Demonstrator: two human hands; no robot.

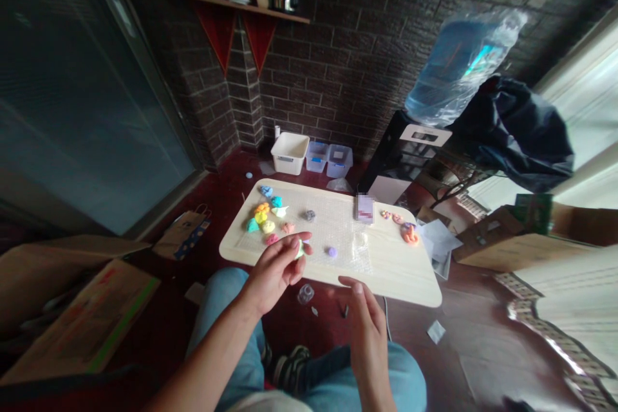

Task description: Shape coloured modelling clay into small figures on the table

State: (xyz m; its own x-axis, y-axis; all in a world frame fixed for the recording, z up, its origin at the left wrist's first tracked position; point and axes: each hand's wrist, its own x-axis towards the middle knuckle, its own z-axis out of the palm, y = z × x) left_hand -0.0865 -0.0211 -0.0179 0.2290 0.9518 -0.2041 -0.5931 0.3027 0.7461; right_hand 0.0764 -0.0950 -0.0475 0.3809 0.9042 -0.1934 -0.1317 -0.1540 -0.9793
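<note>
My left hand (277,267) is closed over the near edge of the table, pinching a small pale green lump of modelling clay (300,249) between thumb and fingers. To its right and lower, my right hand (367,312) has its fingers stretched out and apart, with nothing seen in them; some fingertips are blurred. Beyond my left hand lie several clay lumps: blue (266,191), yellow (261,216), teal green (252,225), white (279,212) and pink (271,239). A round purple piece (332,252) sits between the hands on clear bubble wrap (333,215).
The cream table (405,277) also bears a small clear container (309,214), a lilac box (365,208) and orange clay (410,235) at right. Behind stand a white bin (290,154) and a water dispenser (386,148). Cardboard boxes (96,309) flank both sides.
</note>
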